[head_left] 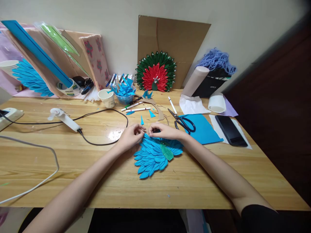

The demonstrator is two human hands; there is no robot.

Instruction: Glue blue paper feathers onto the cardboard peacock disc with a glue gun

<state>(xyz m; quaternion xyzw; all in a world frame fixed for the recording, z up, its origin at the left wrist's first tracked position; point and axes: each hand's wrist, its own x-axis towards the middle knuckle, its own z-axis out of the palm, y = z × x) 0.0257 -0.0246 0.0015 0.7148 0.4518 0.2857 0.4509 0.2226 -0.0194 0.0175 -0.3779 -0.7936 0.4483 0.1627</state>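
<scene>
A fan of layered blue felt feathers [152, 155] with a green felt body [167, 152] lies on the wooden table in front of me. At its upper left edge my left hand [132, 136] is closed in a pinch, fingertips just above the felt. My right hand [164, 131] curls in from the other side, thumb and fingers drawn together over the same edge and covering part of the feathers. Whatever is between the fingers of either hand is too small to make out. Small pointed blue scraps [142, 120] lie just beyond the fingertips.
Black-handled scissors [184, 124] rest partly on a blue felt sheet [202, 129], beside a phone [230, 130]. A white glue gun [64, 119] trails its black cord at left. Behind are a paper cup [107, 98], a bowl of blue scraps [124, 94] and a red-green peacock [155, 72].
</scene>
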